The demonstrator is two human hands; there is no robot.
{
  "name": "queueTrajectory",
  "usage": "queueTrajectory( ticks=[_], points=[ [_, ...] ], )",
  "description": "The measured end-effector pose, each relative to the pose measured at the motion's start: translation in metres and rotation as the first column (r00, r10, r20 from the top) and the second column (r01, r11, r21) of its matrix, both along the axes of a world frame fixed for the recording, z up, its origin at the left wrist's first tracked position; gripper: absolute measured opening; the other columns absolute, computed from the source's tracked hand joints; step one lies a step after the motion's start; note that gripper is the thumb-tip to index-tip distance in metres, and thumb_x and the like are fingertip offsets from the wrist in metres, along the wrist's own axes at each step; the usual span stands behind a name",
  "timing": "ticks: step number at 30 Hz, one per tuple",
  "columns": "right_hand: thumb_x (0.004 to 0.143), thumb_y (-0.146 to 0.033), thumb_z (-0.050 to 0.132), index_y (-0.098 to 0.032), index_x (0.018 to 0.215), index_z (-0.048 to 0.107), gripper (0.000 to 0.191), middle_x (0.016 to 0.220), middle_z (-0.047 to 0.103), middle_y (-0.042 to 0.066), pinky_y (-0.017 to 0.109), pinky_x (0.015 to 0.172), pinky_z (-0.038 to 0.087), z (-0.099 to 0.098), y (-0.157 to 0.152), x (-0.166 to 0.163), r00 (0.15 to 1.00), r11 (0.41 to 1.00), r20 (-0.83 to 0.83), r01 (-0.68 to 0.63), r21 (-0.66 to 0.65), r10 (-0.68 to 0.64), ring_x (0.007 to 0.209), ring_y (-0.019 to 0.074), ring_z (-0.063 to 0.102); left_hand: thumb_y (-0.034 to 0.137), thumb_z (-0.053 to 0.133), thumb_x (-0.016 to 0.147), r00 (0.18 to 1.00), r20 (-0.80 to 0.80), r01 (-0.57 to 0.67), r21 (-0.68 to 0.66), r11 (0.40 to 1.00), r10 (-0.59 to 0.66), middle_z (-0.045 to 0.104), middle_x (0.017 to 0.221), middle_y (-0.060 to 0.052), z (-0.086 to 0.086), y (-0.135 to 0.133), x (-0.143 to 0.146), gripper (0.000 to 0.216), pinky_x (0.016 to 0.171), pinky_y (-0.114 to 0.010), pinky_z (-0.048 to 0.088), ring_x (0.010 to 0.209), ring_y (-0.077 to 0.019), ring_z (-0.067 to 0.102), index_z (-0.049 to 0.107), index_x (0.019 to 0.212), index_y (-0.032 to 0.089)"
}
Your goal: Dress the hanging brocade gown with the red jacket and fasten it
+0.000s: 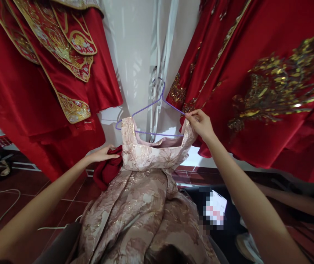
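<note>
- The left hand (103,154) is at the left side of the dress bodice, its thumb and fingers closed on a fold of dark red cloth (107,170).
- The right hand (202,126) is higher up, thumb and forefinger pinching the right end of a purple hanger (147,106) where the shoulder strap sits; the other fingers are curled in.
- The pale pink and gold brocade dress (145,194) lies in front of the person, its square-necked bodice raised toward the wall and its skirt spreading down toward the camera.
- The hanger's left end passes through the left shoulder strap (128,126) and sticks out past it.
- The hook points up beside white metal poles (170,33); whether it hangs on anything cannot be told.
- A red satin garment with gold-edged embroidered panels (76,66) hangs on the left, and a red gown with gold sequin branches (258,135) on the right.
- On the right, below the right forearm, a partly pixelated phone (220,201) lies on something dark.
- Another person's forearm (297,198) shows at the right edge.
- Heeled shoes (4,169) and a pale cable (8,211) are at the left, by the red tiled floor (32,205).
</note>
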State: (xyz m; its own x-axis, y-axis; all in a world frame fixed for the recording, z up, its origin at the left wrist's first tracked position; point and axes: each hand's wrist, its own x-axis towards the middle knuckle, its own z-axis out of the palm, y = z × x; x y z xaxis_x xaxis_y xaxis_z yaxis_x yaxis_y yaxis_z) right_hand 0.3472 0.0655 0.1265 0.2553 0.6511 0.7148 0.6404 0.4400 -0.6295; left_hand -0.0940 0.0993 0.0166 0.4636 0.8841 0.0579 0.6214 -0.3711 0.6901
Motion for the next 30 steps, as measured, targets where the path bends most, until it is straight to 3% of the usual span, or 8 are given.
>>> queueTrajectory(
  ticks=[3, 8, 12, 15, 18, 23, 26, 30],
  points=[
    [0.071, -0.052, 0.064, -0.022, 0.074, 0.057, 0.030, 0.055, 0.048, -0.003, 0.025, 0.048, 0.032, 0.001, -0.001, -0.002, 1.000, 1.000, -0.022, -0.013, 0.003, 0.013, 0.049, 0.0115, 0.040, 0.056, 0.061, 0.067, 0.993, 0.111, 0.047, -0.083, 0.995, -0.038, 0.069, 0.096, -0.005, 0.004, 0.001, -0.009, 0.045, 0.081, -0.030, 0.047, 0.090, -0.0223, 0.062, 0.065, 0.091, 0.019],
    [0.071, -0.051, 0.064, -0.023, 0.075, 0.058, 0.030, 0.057, 0.051, -0.003, 0.025, 0.049, 0.035, 0.004, -0.004, -0.002, 0.996, 0.997, -0.053, -0.072, -0.034, 0.070, 0.050, 0.0119, 0.044, 0.048, 0.065, 0.065, 0.875, 0.369, -0.227, -0.256, 0.940, 0.312, 0.071, 0.082, -0.007, 0.040, 0.021, 0.003, 0.037, 0.067, -0.032, 0.050, 0.073, -0.0220, 0.064, 0.066, 0.083, 0.017],
    [0.072, -0.052, 0.064, -0.023, 0.075, 0.059, 0.030, 0.059, 0.054, -0.002, 0.027, 0.054, 0.039, 0.006, -0.009, -0.003, 1.000, 1.000, 0.005, 0.012, -0.018, -0.012, 0.054, 0.0139, 0.048, 0.035, 0.066, 0.065, 0.753, 0.530, -0.403, -0.100, 0.910, 0.391, 0.067, 0.066, -0.007, 0.094, 0.046, 0.033, 0.022, 0.066, -0.034, 0.048, 0.067, -0.0220, 0.062, 0.064, 0.071, 0.014],
    [0.074, -0.052, 0.062, -0.023, 0.076, 0.059, 0.029, 0.065, 0.059, 0.000, 0.030, 0.059, 0.041, 0.008, -0.019, -0.012, 0.992, 0.993, 0.057, 0.111, 0.037, -0.113, 0.059, 0.0158, 0.052, 0.032, 0.063, 0.068, 0.737, 0.510, -0.514, -0.002, 0.858, 0.443, 0.063, 0.063, -0.005, 0.131, 0.052, 0.055, 0.018, 0.068, -0.034, 0.047, 0.069, -0.0217, 0.059, 0.060, 0.066, 0.014],
    [0.077, -0.053, 0.059, -0.023, 0.075, 0.057, 0.030, 0.071, 0.063, 0.002, 0.032, 0.065, 0.042, 0.011, -0.032, -0.025, 0.982, 0.986, 0.101, 0.150, 0.076, -0.157, 0.064, 0.0173, 0.056, 0.032, 0.058, 0.074, 0.807, 0.416, -0.523, 0.177, 0.834, 0.418, 0.059, 0.064, -0.004, 0.156, 0.044, 0.074, 0.021, 0.074, -0.034, 0.045, 0.074, -0.0217, 0.058, 0.057, 0.065, 0.014],
    [0.080, -0.053, 0.055, -0.023, 0.071, 0.054, 0.031, 0.072, 0.063, 0.001, 0.035, 0.074, 0.042, 0.020, -0.048, -0.044, 0.967, 0.973, 0.146, 0.191, 0.130, -0.209, 0.065, 0.0186, 0.056, 0.030, 0.051, 0.082, 0.905, 0.284, -0.423, 0.530, 0.735, 0.315, 0.058, 0.073, -0.007, 0.178, 0.021, 0.100, 0.017, 0.089, -0.038, 0.039, 0.096, -0.0275, 0.056, 0.053, 0.073, 0.016],
    [0.082, -0.051, 0.053, -0.023, 0.071, 0.052, 0.030, 0.071, 0.061, 0.000, 0.039, 0.081, 0.039, 0.019, -0.053, -0.054, 0.957, 0.969, 0.173, 0.212, 0.125, -0.232, 0.065, 0.0195, 0.057, 0.027, 0.055, 0.081, 0.949, 0.216, -0.312, 0.545, 0.778, 0.229, 0.058, 0.081, -0.010, 0.182, 0.011, 0.127, 0.012, 0.092, -0.041, 0.036, 0.105, -0.0315, 0.053, 0.053, 0.078, 0.015],
    [0.084, -0.051, 0.051, -0.024, 0.073, 0.053, 0.029, 0.073, 0.063, 0.001, 0.038, 0.082, 0.039, 0.010, -0.055, -0.059, 0.952, 0.967, 0.190, 0.220, 0.126, -0.241, 0.071, 0.0204, 0.059, 0.024, 0.049, 0.087, 0.935, 0.345, -0.256, 0.497, 0.829, 0.082, 0.058, 0.088, -0.010, 0.177, 0.006, 0.180, 0.015, 0.090, -0.041, 0.038, 0.103, -0.0289, 0.056, 0.049, 0.096, 0.012]
  ],
)
